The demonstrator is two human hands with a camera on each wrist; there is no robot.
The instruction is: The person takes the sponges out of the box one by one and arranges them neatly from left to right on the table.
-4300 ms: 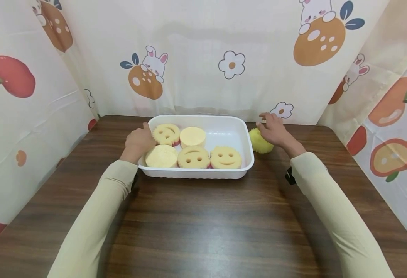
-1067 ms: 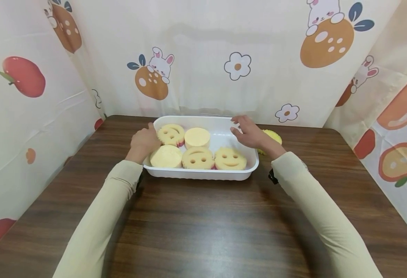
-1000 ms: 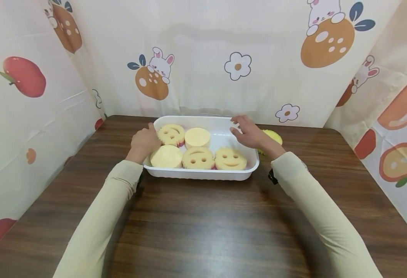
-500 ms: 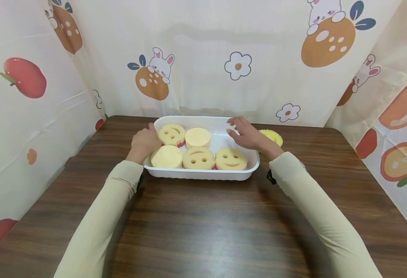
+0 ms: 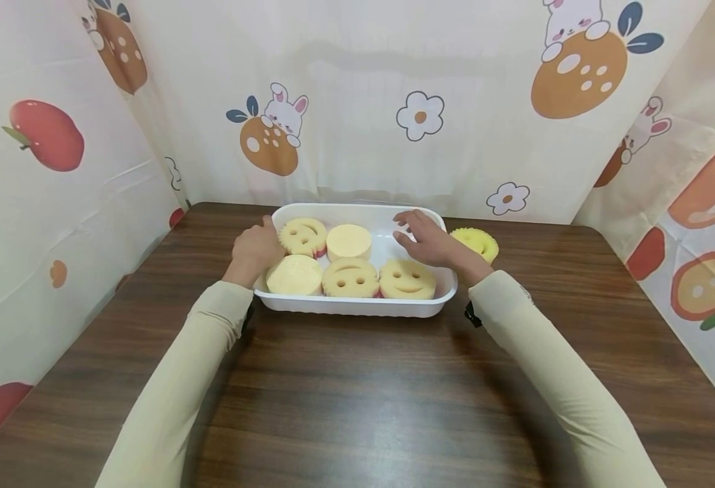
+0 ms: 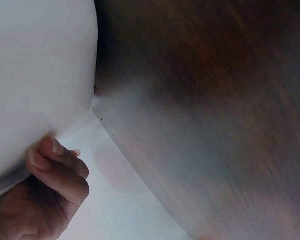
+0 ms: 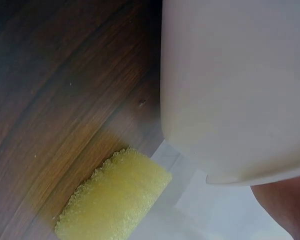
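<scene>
My left hand (image 5: 255, 251) grips the left rim of a white tray (image 5: 345, 308); in the left wrist view the hand (image 6: 57, 185) has its fingers curled against the tray's outer wall (image 6: 40, 65). Fingers loosely bent, my right hand (image 5: 433, 245) is over the tray's right part and holds nothing visible. Only a bit of that hand (image 7: 287, 202) shows beyond the tray (image 7: 235, 85) in the right wrist view. Inside lie a smiley sponge (image 5: 407, 280), an upside-down one (image 5: 350, 279), a turned one (image 5: 302, 237) and two plain round ones (image 5: 294, 275).
A bright yellow sponge (image 5: 482, 241), with a frilled edge in the right wrist view (image 7: 115, 197), lies on the brown wooden table (image 5: 357, 393), right of the tray. Patterned curtains (image 5: 357, 135) stand behind and at both sides.
From over the yellow sponge, my right hand has moved left to above the tray, drifting slightly further left lately. More of that sponge shows than half a second ago. My left hand stays at the rim.
</scene>
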